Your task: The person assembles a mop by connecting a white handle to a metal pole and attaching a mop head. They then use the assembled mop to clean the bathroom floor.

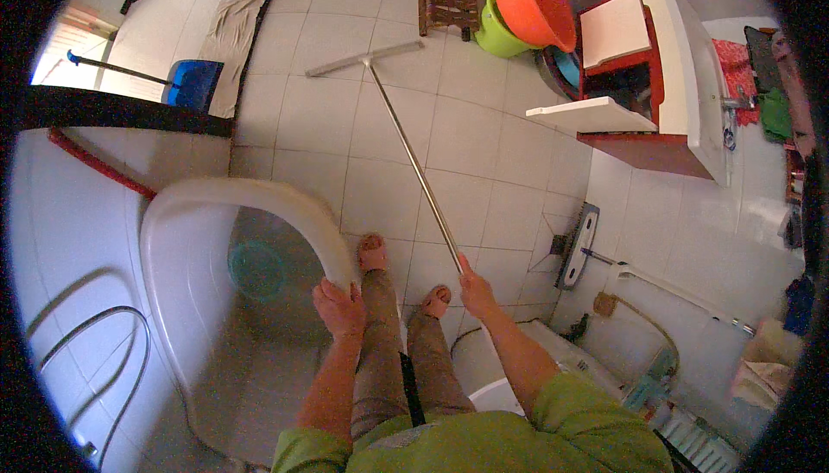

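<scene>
Over the bathtub rim point(298, 207) my left hand point(340, 307) curls; my right hand point(475, 288) grips the squeegee point(418, 169) (stool point(448, 9), basin point(537, 5) near the floor's point(471, 145) far edge).

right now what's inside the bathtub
A round teal item sits inside the bathtub; its kind is unclear. The left forearm covers part of the tub's right side, so anything behind it cannot be seen.

No words, labels, numbers or signs could be read, either close to the fingers point(467, 276) or farther from them.
</scene>
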`<action>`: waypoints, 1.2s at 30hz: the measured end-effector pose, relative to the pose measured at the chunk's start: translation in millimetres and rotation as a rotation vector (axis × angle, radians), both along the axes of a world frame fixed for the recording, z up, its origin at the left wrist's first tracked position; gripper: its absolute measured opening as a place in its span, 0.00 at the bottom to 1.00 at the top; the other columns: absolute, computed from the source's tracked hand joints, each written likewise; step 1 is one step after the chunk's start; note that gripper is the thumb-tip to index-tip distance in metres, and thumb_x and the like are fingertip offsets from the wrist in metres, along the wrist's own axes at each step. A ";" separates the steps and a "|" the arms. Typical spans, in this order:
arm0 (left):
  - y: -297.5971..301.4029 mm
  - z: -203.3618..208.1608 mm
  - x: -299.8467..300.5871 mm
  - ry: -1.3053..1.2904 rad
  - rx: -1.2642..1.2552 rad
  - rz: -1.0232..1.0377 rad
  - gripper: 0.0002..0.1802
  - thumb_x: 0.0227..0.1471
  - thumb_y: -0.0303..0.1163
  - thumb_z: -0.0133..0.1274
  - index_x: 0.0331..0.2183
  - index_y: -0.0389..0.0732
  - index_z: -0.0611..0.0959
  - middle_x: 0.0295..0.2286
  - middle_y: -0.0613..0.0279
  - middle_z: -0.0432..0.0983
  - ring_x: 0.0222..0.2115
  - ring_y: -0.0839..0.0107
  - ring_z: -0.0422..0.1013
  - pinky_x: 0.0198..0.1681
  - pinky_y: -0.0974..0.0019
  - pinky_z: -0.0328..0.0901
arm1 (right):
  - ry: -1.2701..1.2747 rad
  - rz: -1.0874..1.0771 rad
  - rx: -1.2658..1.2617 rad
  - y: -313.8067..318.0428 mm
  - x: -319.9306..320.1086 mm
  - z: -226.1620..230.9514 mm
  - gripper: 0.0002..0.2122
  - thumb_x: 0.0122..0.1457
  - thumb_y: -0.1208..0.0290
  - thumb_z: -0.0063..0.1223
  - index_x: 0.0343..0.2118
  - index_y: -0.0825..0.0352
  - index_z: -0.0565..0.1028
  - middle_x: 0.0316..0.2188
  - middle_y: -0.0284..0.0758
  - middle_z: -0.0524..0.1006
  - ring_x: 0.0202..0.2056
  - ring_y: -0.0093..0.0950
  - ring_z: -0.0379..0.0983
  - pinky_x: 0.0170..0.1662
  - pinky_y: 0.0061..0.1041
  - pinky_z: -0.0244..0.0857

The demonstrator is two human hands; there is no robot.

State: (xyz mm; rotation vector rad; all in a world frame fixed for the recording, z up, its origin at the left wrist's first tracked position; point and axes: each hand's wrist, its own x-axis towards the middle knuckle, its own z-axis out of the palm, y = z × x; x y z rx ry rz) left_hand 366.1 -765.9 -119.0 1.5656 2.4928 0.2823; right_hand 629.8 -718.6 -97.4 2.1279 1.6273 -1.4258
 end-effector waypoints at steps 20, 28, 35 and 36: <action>-7.7 -12.4 -0.6 0.043 -0.081 0.028 0.29 0.40 0.37 0.54 0.41 0.31 0.63 0.37 0.44 0.62 0.37 0.48 0.62 0.40 0.55 0.60 | -0.269 -0.046 0.288 79.7 126.9 -13.2 0.18 0.56 0.68 0.39 0.51 0.45 0.62 0.23 0.45 0.72 0.23 0.36 0.68 0.29 0.30 0.62; -15.1 -25.7 -4.1 0.113 -0.107 0.048 0.29 0.41 0.39 0.54 0.39 0.30 0.64 0.35 0.44 0.62 0.37 0.48 0.62 0.40 0.54 0.60 | -0.340 -0.034 0.201 90.0 171.8 -35.9 0.20 0.56 0.68 0.39 0.52 0.41 0.59 0.20 0.44 0.70 0.23 0.36 0.67 0.29 0.32 0.61; -14.6 -27.2 -9.8 0.048 -0.163 0.025 0.31 0.41 0.41 0.54 0.39 0.27 0.64 0.37 0.41 0.62 0.38 0.48 0.62 0.42 0.56 0.60 | -0.405 0.119 -0.042 -43.8 294.0 3.4 0.23 0.57 0.68 0.37 0.55 0.40 0.52 0.25 0.43 0.71 0.29 0.36 0.69 0.34 0.36 0.61; 15.3 17.6 -0.5 -0.089 -0.241 0.088 0.32 0.41 0.42 0.54 0.40 0.26 0.63 0.37 0.40 0.62 0.39 0.48 0.62 0.43 0.56 0.60 | -0.460 0.160 -0.014 -82.8 311.8 19.7 0.23 0.57 0.68 0.36 0.55 0.41 0.52 0.26 0.45 0.71 0.28 0.37 0.69 0.34 0.36 0.61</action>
